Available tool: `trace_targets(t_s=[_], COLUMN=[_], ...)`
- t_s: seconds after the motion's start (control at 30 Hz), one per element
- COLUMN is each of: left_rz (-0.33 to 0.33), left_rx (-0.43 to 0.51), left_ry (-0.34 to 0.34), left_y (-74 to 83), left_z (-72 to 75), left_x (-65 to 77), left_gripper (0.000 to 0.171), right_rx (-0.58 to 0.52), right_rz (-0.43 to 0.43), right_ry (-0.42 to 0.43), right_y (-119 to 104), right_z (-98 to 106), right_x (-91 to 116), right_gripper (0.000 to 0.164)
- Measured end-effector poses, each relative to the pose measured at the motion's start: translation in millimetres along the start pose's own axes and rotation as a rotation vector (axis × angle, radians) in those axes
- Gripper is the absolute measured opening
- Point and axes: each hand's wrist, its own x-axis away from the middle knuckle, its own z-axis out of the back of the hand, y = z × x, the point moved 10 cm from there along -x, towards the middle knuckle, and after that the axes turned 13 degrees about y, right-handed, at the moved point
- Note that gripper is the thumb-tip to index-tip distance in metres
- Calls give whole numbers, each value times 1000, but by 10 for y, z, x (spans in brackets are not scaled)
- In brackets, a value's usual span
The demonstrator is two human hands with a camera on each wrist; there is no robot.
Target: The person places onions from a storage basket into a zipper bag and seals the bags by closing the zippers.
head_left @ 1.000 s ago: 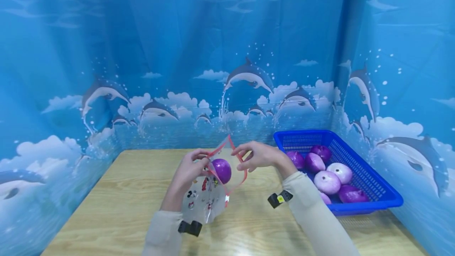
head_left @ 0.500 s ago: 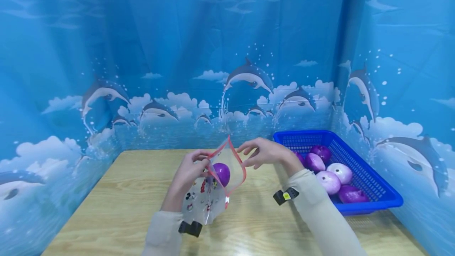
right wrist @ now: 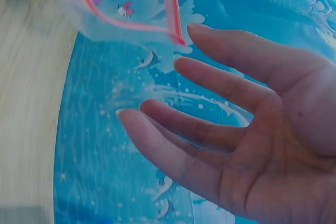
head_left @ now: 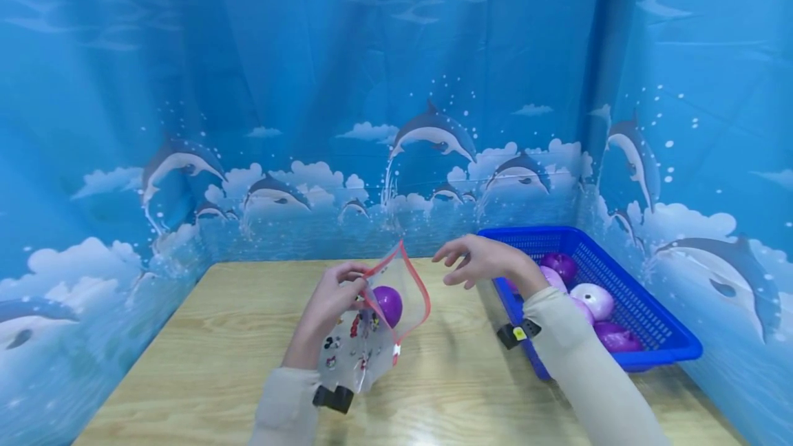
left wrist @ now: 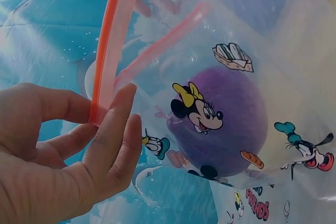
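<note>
A clear zip bag (head_left: 353, 356) with cartoon prints and a red-edged mouth hangs gaping above the table. My left hand (head_left: 334, 298) pinches its edge; the left wrist view shows thumb and fingers (left wrist: 110, 135) on the red zip strip (left wrist: 107, 61). Inside the bag sits a purple onion (head_left: 388, 305), seen through the plastic in the left wrist view. Between the bag and the basket, my right hand (head_left: 480, 260) hovers with relaxed, spread fingers and holds nothing. In the right wrist view its fingertips are apart from the bag's mouth (right wrist: 176, 14).
A blue plastic basket (head_left: 665, 356) stands at the right of the wooden table (head_left: 229, 336), holding several purple and pale onions (head_left: 591, 301). My right forearm partly covers it. A blue dolphin-print curtain (head_left: 347, 88) surrounds the table's back and sides.
My right hand has let go of the bag's edge and moved right toward the basket. The left hand keeps its pinch, and the onion has sunk slightly in the bag.
</note>
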Motion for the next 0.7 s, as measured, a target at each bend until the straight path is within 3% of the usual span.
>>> trace_targets(t_s=[0.7], left_rz=[2], left_rx=[-16], left_ry=[8], left_y=[-8], left_z=[-1], left_x=[25], left_gripper=[29], right_rx=[112], right_rz=[-108], right_ry=[8], right_y=[655], right_z=[509], right_x=[186], right_gripper=[46])
